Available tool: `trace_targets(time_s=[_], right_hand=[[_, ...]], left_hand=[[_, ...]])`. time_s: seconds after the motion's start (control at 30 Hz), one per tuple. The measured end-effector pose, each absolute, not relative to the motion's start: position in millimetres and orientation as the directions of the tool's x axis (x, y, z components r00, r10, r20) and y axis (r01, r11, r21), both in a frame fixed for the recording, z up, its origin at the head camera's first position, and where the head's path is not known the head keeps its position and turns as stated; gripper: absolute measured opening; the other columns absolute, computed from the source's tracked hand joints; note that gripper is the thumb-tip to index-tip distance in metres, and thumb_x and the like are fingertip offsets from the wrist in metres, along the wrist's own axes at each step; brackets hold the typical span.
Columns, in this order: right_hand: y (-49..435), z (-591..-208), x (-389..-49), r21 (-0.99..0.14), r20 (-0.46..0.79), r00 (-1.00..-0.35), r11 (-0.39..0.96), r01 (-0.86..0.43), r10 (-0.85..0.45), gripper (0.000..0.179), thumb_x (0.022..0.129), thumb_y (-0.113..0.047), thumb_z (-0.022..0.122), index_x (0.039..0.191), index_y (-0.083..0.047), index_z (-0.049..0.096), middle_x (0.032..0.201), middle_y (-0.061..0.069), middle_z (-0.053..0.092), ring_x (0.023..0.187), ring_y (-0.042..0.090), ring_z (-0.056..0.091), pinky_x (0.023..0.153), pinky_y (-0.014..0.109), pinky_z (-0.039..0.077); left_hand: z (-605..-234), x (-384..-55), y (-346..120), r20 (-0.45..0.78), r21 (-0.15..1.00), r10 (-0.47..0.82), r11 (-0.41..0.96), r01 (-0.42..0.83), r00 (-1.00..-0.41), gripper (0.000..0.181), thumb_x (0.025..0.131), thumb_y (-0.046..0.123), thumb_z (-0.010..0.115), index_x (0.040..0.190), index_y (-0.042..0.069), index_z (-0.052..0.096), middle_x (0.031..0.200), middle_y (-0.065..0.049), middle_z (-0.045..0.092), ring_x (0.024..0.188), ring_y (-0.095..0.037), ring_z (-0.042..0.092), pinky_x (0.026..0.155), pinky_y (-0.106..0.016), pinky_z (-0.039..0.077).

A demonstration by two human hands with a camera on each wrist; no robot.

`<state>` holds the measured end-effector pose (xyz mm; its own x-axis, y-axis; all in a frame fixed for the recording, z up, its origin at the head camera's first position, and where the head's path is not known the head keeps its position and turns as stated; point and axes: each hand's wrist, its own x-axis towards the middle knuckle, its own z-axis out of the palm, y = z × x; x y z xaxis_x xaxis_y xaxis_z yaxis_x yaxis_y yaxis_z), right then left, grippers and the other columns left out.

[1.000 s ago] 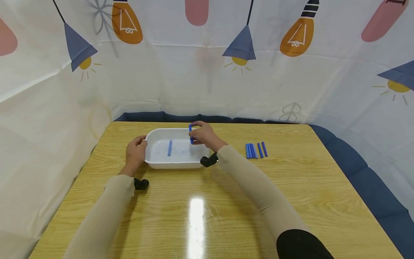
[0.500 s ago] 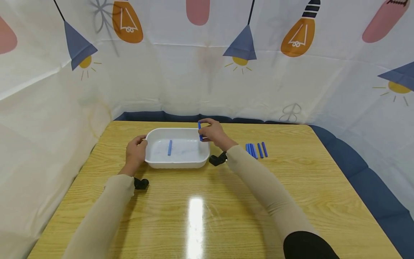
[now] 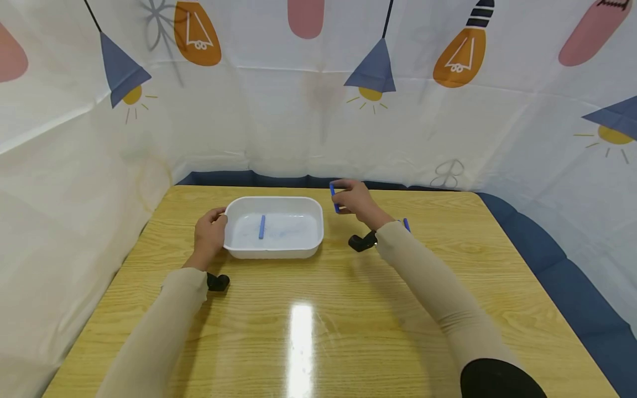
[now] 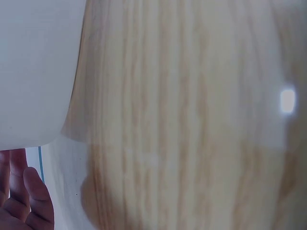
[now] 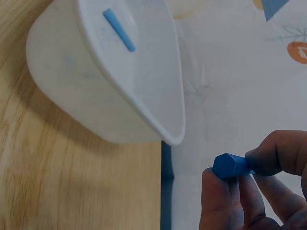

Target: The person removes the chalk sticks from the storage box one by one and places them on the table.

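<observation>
A white plastic tub point(image 3: 271, 254) stands on the table, with one blue stick point(image 3: 261, 227) lying inside it. My left hand point(image 3: 209, 232) holds the tub's left end, fingers at the rim; in the left wrist view its fingers point(image 4: 17, 184) reach up behind the tub's edge. To the right of the tub, my right hand point(image 3: 360, 203) pinches another blue stick point(image 3: 334, 198) upright between thumb and fingers, raised over the table's far side. The right wrist view shows the flat, six-sided end of this held stick point(image 5: 225, 166).
Beyond the right forearm the ends of blue sticks point(image 3: 407, 225) show on the wooden table point(image 3: 249, 320); the sleeve hides the rest. A printed white curtain point(image 3: 278, 127) rises behind the table, with dark blue padding point(image 3: 542, 260) along the right edge.
My right hand has moved right, from over the tub's right side to beyond it, carrying the blue stick. Its forearm now covers most of the stick row. The left hand and tub have stayed put.
</observation>
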<state>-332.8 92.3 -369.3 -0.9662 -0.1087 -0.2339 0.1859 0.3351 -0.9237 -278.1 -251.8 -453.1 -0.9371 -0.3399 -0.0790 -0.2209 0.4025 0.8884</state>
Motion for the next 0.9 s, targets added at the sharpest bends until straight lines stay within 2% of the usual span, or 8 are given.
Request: trace_targets(time_s=[0.07,0.3,0.43,0.67,0.9], right_hand=[[98,-367,-333,-0.921,-0.231,-0.967,0.346,0.181,-0.111,0.050,0.087,-0.006,0.060,0.135,-0.018,0.055,0.110,0.013,0.060,0.087,0.023,0.064,0.083,0.043,0.056],[118,-371,-332,-0.918,-0.192,-0.974,0.373,0.134,-0.123,0.053,0.088,-0.005,0.059,0.140,-0.014,0.049,0.118,0.018,0.056,0.107,0.038,0.061,0.085,0.044,0.056],[128,-377,-331,-0.907,-0.175,-0.976,0.406,0.110,-0.127,0.053,0.088,-0.004,0.060,0.139,-0.012,0.048,0.119,0.021,0.059,0.109,0.041,0.061,0.087,0.048,0.054],[143,-385,-328,-0.876,-0.208,-0.971,0.463,0.133,-0.115,0.054,0.086,-0.006,0.064,0.138,-0.012,0.049,0.119,0.020,0.061,0.102,0.036,0.065,0.088,0.048,0.053],[160,-393,-327,-0.859,-0.264,-0.956,0.480,0.176,-0.123,0.057,0.087,-0.004,0.061,0.141,-0.009,0.044,0.125,0.023,0.056,0.108,0.037,0.061,0.089,0.048,0.053]], left_hand=[[-453,-279,-253,-0.084,0.888,-0.337,0.401,-0.224,-0.938,0.048,0.099,0.034,0.036,0.141,0.015,0.049,0.137,-0.015,0.051,0.117,-0.031,0.051,0.100,-0.046,0.047],[-455,-281,-255,-0.082,0.887,-0.326,0.407,-0.219,-0.942,0.049,0.099,0.035,0.036,0.143,0.015,0.048,0.139,-0.015,0.050,0.120,-0.032,0.049,0.102,-0.046,0.046],[-458,-282,-255,-0.073,0.888,-0.330,0.408,-0.212,-0.941,0.048,0.099,0.035,0.037,0.142,0.015,0.049,0.137,-0.015,0.051,0.119,-0.031,0.050,0.101,-0.046,0.046],[-458,-282,-255,-0.074,0.891,-0.336,0.401,-0.214,-0.939,0.048,0.098,0.035,0.037,0.140,0.016,0.050,0.136,-0.014,0.051,0.117,-0.031,0.051,0.100,-0.045,0.047],[-457,-281,-254,-0.073,0.889,-0.335,0.406,-0.214,-0.939,0.048,0.099,0.035,0.037,0.140,0.016,0.051,0.137,-0.015,0.051,0.117,-0.031,0.051,0.099,-0.045,0.047]])
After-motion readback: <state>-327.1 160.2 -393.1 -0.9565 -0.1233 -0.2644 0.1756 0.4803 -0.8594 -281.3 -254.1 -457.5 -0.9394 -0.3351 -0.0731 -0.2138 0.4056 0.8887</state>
